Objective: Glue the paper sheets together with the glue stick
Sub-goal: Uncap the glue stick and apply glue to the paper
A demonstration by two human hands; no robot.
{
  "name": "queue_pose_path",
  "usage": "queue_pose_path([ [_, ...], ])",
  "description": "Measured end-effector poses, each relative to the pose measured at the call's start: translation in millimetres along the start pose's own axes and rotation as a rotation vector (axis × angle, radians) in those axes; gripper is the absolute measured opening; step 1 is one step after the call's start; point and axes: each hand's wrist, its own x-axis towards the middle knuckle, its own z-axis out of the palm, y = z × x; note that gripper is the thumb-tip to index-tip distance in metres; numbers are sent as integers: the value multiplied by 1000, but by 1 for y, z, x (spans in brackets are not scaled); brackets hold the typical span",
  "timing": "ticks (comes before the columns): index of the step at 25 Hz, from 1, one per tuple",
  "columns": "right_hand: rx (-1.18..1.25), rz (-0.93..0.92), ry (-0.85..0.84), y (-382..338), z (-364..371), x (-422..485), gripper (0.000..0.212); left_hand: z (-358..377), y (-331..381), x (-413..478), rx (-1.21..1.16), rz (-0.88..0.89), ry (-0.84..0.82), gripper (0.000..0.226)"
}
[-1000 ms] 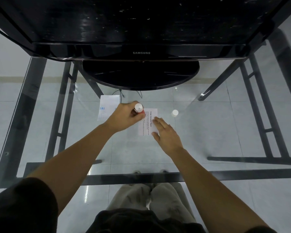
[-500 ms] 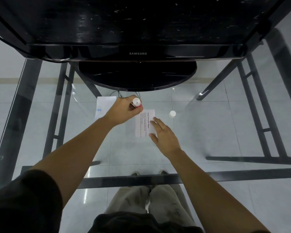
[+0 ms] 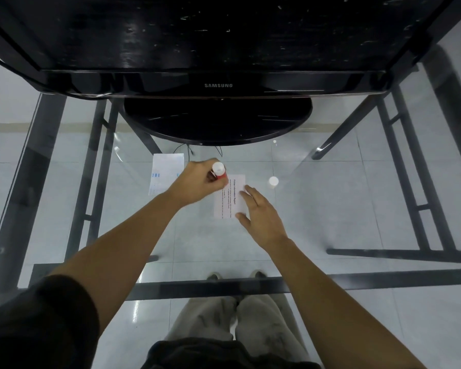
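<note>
Currently on your glass bench (image 3: 322,206), itemised:

1. Glue stick (image 3: 219,172), one. Your left hand (image 3: 197,185) grips it with fingers curled round the red barrel. Long axis stands nearly upright, the white round end facing up toward you and the lower end down at the far-left corner of the printed sheet. Whether the tip touches the paper, you cannot tell; the hand hides it.

2. Paper sheets, two. Printed sheet (image 3: 230,198): lies flat at the centre, long axis running away from you, text lines running along that axis so the heading reads sideways. Second sheet (image 3: 165,173): flat, to the left and slightly farther off, apart from the first, same long-axis direction, blue marks by its left edge, right edge partly behind your left hand.

3. Hands, two. Your right hand (image 3: 260,213) is released, fingers straight, fingertips (image 3: 246,194) laid on the near-right part of the printed sheet.

4. White cap (image 3: 273,181), one, standing alone right of the printed sheet.

5. Black monitor (image 3: 218,85), one, on a round base (image 3: 216,123) at the far edge.
</note>
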Motion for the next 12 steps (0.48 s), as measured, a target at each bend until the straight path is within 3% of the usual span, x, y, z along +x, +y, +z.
queue_pose_path([
  [3, 7, 8, 2, 0, 1, 0, 61, -2, 1, 0, -7, -12, 72, 13],
  [8, 29, -2, 21, 1, 1, 0, 64, 13, -2, -32, -25, 81, -119, 15],
  [12, 31, 6, 16, 1, 2, 0, 65, 6, 4, -5, 20, 13, -20, 14],
])
